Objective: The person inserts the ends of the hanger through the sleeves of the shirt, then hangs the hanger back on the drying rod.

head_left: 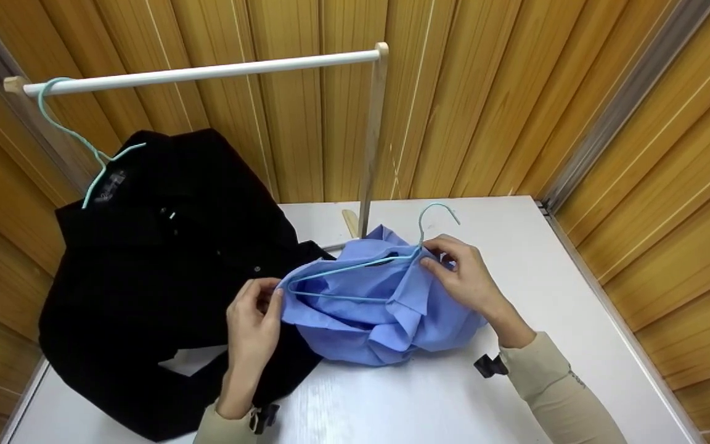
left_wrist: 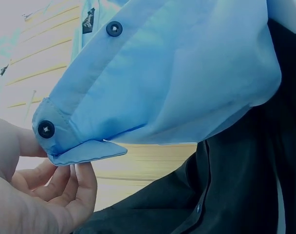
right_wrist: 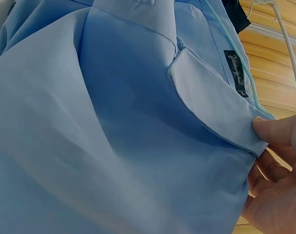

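A blue button-up shirt [head_left: 355,339] is bunched up over the white table, its collar opening facing up. Inside the opening lies a light teal hanger [head_left: 339,300], with its hook standing clear of the cloth. My left hand [head_left: 252,327] pinches the shirt's edge at the left, by the hanger's end; in the left wrist view a dark button [left_wrist: 46,129] sits close to the thumb. At the right, my right hand [head_left: 469,280] pinches the collar near the base of the hook. A black label [right_wrist: 236,73] shows inside the collar in the right wrist view.
Behind stands a garment rack with a white rail [head_left: 207,73] and a wooden post [head_left: 375,142]. From the rail's left end hangs a second teal hanger [head_left: 71,132] in a black shirt [head_left: 145,296], which spreads over the table [head_left: 552,259]. Wood-patterned walls enclose the space.
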Motion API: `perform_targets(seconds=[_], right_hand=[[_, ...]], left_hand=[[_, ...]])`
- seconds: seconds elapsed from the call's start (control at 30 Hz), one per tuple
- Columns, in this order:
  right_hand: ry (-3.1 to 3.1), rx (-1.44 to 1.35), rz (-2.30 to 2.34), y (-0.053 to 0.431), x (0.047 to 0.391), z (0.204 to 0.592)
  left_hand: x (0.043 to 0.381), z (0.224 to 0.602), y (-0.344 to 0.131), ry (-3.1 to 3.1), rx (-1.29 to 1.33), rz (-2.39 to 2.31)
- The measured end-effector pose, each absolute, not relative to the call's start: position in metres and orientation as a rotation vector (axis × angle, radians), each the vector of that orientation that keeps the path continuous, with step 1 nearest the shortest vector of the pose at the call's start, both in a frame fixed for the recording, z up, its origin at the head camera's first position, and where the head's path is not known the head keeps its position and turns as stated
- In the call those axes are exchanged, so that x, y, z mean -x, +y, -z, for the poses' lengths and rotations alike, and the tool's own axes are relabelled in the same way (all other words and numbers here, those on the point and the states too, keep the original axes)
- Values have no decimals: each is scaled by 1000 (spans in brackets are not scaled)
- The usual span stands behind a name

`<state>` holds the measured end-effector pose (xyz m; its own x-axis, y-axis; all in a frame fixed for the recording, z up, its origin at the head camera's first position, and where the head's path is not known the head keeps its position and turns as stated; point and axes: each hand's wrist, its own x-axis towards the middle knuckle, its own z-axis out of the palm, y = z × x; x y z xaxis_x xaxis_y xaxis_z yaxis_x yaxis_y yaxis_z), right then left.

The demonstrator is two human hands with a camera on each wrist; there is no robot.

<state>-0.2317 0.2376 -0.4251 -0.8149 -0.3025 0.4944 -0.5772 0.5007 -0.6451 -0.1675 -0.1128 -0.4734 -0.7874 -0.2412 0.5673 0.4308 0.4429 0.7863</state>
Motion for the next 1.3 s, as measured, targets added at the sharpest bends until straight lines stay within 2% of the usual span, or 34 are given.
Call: perform_targets(seconds=[1.3], right_hand=[[-2240,-742,-1077,227,232,432]], left_hand=[[159,457,-102,-2010,331,1424]])
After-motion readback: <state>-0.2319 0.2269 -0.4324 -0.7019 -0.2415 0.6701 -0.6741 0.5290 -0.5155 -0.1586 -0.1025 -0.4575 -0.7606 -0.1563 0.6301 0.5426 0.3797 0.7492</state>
